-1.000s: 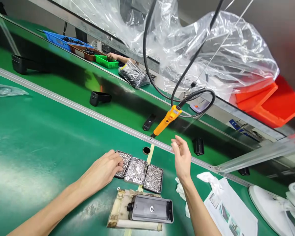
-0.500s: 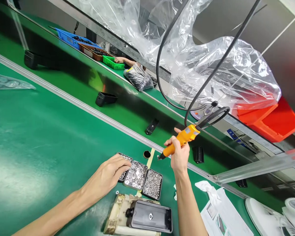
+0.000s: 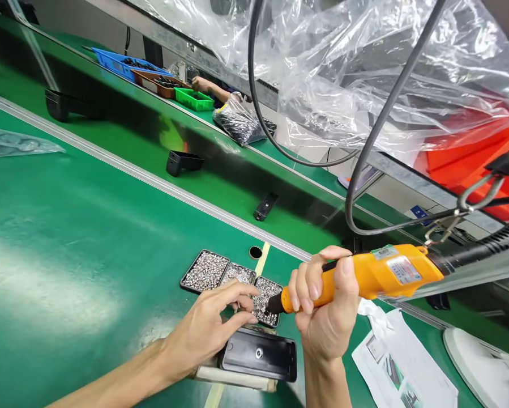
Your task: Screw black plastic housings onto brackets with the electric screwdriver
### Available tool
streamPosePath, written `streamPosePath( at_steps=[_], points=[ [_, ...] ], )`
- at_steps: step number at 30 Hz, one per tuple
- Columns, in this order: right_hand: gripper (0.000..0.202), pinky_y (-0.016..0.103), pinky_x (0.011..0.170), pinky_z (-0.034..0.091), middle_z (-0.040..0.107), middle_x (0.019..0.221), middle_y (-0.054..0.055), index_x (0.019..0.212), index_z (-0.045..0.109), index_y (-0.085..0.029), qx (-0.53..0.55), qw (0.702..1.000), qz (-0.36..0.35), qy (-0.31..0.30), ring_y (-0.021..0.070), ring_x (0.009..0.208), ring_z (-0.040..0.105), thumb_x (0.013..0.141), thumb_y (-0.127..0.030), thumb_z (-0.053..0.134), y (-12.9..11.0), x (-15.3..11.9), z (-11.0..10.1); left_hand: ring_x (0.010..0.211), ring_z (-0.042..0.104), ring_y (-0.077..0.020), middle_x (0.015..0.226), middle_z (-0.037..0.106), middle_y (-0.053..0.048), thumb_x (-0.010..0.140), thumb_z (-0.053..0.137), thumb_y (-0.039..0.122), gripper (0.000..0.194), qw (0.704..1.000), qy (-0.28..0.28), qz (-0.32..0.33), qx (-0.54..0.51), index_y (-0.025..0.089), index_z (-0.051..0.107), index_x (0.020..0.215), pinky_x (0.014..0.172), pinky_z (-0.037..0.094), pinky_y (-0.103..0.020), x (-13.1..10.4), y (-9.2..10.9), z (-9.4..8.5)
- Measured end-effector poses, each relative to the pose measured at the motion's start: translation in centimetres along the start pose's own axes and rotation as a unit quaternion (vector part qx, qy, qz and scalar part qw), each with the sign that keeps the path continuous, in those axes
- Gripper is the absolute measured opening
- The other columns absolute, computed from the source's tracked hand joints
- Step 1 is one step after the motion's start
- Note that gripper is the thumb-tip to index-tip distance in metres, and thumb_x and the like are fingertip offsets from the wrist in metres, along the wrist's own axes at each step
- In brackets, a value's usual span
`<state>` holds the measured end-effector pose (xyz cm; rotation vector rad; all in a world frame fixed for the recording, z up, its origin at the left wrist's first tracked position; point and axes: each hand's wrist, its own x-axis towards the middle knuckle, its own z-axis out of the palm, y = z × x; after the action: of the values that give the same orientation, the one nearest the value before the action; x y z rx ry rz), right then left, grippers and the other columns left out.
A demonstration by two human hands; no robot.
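Note:
My right hand [image 3: 326, 306] is wrapped round an orange electric screwdriver [image 3: 377, 273], its black tip pointing left. My left hand [image 3: 214, 320] is curled beside that tip, thumb and fingers bent towards each other. Small shiny metal bits show between its fingers and at the tip, too small to name. Below lies a black rectangular housing [image 3: 275, 358] with a small round metal piece in its middle, seated on a pale fixture [image 3: 232, 378]. Behind my hands are a tray of small metal parts [image 3: 205, 270], a middle tray [image 3: 238, 273] and a right tray [image 3: 273, 286], both partly covered.
A conveyor [image 3: 220, 195] carries several black housings, one being a small one [image 3: 265, 206]. Printed sheets [image 3: 407, 357] lie at right. Cables and clear plastic [image 3: 364, 73] hang overhead, before a red bin [image 3: 470, 158]. Another person's hand [image 3: 201, 84] is over a green tray [image 3: 193, 100].
My left hand has left the trays and moved right, to the screwdriver tip. My right hand has brought the screwdriver down and closer, turning it nearer to level.

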<state>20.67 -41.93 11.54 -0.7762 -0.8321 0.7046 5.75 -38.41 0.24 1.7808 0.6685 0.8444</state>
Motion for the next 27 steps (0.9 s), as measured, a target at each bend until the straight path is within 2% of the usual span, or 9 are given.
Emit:
streamPosePath(
  at_steps=[5, 12, 19, 21, 25, 27],
  points=[
    [0.018, 0.016, 0.035, 0.037, 0.042, 0.051, -0.013, 0.096, 0.059, -0.026, -0.007, 1.000, 0.015, -0.026, 0.0042, 0.033, 0.032, 0.100, -0.044, 0.061, 0.5, -0.8, 0.4, 0.091, 0.069, -0.0145, 0.093, 0.071, 0.003, 0.095, 0.064, 0.016, 0.030, 1.000, 0.006, 0.014, 0.002, 0.027, 0.063, 0.123, 0.080, 0.053, -0.025, -0.4, -0.4, 0.2],
    [0.015, 0.015, 0.034, 0.038, 0.042, 0.052, -0.012, 0.097, 0.060, -0.026, -0.023, 0.999, -0.003, -0.026, 0.0041, 0.034, 0.031, 0.101, -0.041, 0.059, 0.5, -0.7, 0.4, 0.088, 0.070, -0.0143, 0.092, 0.072, 0.004, 0.095, 0.063, 0.016, 0.030, 1.000, 0.010, 0.003, -0.001, 0.027, 0.064, 0.122, 0.077, 0.054, -0.024, -0.5, 0.0, -0.1],
    [0.014, 0.016, 0.036, 0.038, 0.042, 0.052, -0.012, 0.097, 0.060, -0.025, -0.038, 0.998, 0.000, -0.041, 0.0041, 0.035, 0.033, 0.101, -0.038, 0.059, 0.8, -1.1, 0.8, 0.089, 0.070, -0.0135, 0.095, 0.069, 0.000, 0.095, 0.056, 0.011, 0.032, 1.000, 0.014, 0.021, 0.012, 0.026, 0.064, 0.122, 0.053, 0.048, -0.018, -0.9, 0.1, 0.1],
    [0.013, 0.016, 0.036, 0.038, 0.043, 0.052, -0.012, 0.098, 0.060, -0.024, -0.043, 0.998, -0.002, -0.043, 0.0043, 0.035, 0.034, 0.101, -0.037, 0.059, 0.9, -1.2, 0.9, 0.086, 0.070, -0.0129, 0.093, 0.068, 0.001, 0.093, 0.055, 0.009, 0.032, 0.999, 0.030, 0.041, 0.019, 0.025, 0.063, 0.120, 0.055, 0.049, -0.018, -1.0, 0.0, 0.2],
    [0.011, 0.016, 0.036, 0.038, 0.044, 0.052, -0.012, 0.098, 0.061, -0.025, -0.050, 0.998, 0.001, -0.042, 0.0048, 0.035, 0.034, 0.101, -0.036, 0.059, 1.2, -1.4, 1.1, 0.082, 0.071, -0.0127, 0.089, 0.069, 0.002, 0.092, 0.056, 0.006, 0.031, 0.995, 0.057, 0.071, 0.041, 0.023, 0.062, 0.117, 0.072, 0.055, -0.024, -1.1, -0.1, 0.4],
    [0.011, 0.016, 0.036, 0.038, 0.044, 0.051, -0.012, 0.097, 0.062, -0.025, -0.049, 0.998, 0.001, -0.043, 0.0049, 0.035, 0.034, 0.101, -0.036, 0.060, 1.3, -1.5, 1.1, 0.082, 0.072, -0.0129, 0.090, 0.069, 0.002, 0.092, 0.057, 0.006, 0.030, 0.994, 0.067, 0.076, 0.046, 0.023, 0.062, 0.116, 0.075, 0.056, -0.025, -1.1, -0.1, 0.6]
  ],
)
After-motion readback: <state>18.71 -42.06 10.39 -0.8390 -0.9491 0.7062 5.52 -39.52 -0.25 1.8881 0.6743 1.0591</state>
